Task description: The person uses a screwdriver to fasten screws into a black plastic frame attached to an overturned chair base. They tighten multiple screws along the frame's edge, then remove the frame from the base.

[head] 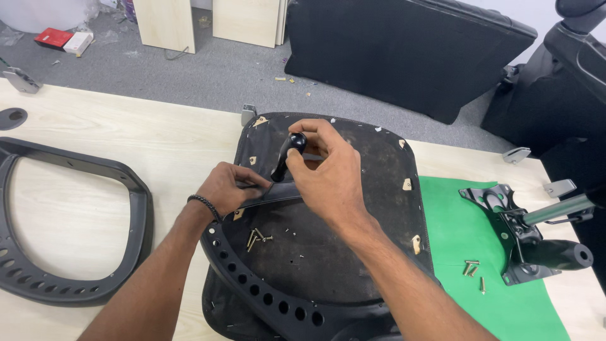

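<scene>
Screwdriver (pixel 287 156) with a glossy black rounded handle stands tilted over the dusty dark seat underside (pixel 334 240), at twelve o'clock of the loose brass screws (pixel 257 238); left hand (pixel 224 187), at its eight o'clock, presses curled fingers on a smooth grey armrest bracket (pixel 278 192); right hand (pixel 328 173) pinches the handle top; a black metal mechanism (pixel 514 230) lies on green felt (pixel 467 252) at three o'clock.

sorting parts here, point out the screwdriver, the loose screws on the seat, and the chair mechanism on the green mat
screwdriver (pixel 289 151), head view, on its black handle below the right hand's fingertips
loose screws (pixel 255 238), head view, middle of the pile on the seat underside
chair mechanism (pixel 514 224), head view, on its black metal plate
</scene>
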